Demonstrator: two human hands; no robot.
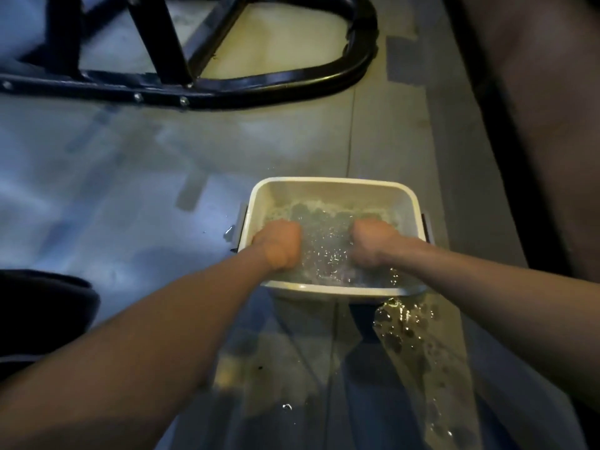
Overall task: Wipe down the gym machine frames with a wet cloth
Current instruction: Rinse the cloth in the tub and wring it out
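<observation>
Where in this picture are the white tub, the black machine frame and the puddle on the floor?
white tub [331, 182], head view, on its far rim.
black machine frame [253, 84], head view, on its curved base bar.
puddle [402, 332], head view, on the wet patch just below the tub.

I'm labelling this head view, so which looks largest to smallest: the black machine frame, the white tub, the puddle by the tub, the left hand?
1. black machine frame, cut off by the picture's edge
2. white tub
3. puddle, though its edges fade, so its rank against the tub is unsure
4. left hand
</observation>
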